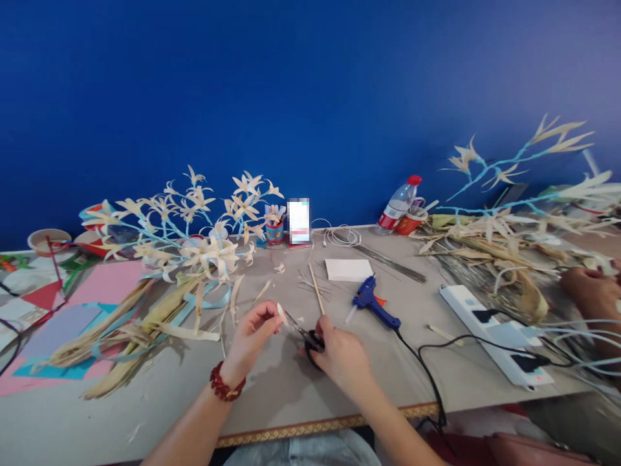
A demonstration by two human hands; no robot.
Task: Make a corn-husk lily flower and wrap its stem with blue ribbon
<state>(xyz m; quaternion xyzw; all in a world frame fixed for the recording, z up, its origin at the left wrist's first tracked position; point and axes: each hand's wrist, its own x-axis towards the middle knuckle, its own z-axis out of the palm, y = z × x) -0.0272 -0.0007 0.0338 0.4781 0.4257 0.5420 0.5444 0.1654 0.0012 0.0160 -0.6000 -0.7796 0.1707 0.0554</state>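
Observation:
Between the thumb and fingers of my left hand (259, 332) is a small cream-coloured husk petal (281, 313), pointing up. My right hand (339, 353) grips black-handled scissors (313, 342), whose blades reach toward the petal. Whether the blades touch it I cannot tell. A thin wooden stick (316, 289) lies just beyond my right hand. Strips of dried husk (235, 296) lie past my left hand. Right of the stick are a white card (348, 269) and a blue glue gun (376, 303) with its cord running toward the table edge.
Pale flowers on blue stems (189, 213) stand at left, above husk bundles (145, 323) and coloured paper (104, 285). A power strip (495, 336) with cables lies at right. Behind are a phone (299, 221), a bottle (398, 206) and a wire bundle (392, 262). Another person's hand (592, 285) is far right.

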